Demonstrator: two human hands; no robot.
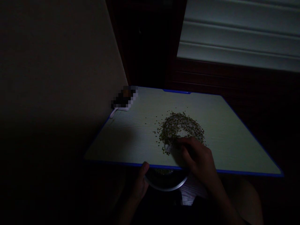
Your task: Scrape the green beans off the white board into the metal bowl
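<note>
A heap of small greenish-brown grains (179,128) lies spread on a pale table (131,137) with a blue edge. My right hand (198,157) rests on the table at the near side of the heap, fingers curled, fingertips among the grains. My left hand (140,184) is closed on the rim of a round metal bowl (167,182), which sits just below the table's near edge and holds some grains. The room is dim and finger detail is hard to see.
A small white-cased object (124,101), blurred out, lies at the table's far left corner with a white cord. A plain wall stands to the left, dark wooden panelling behind, and a light slatted surface (239,31) at upper right.
</note>
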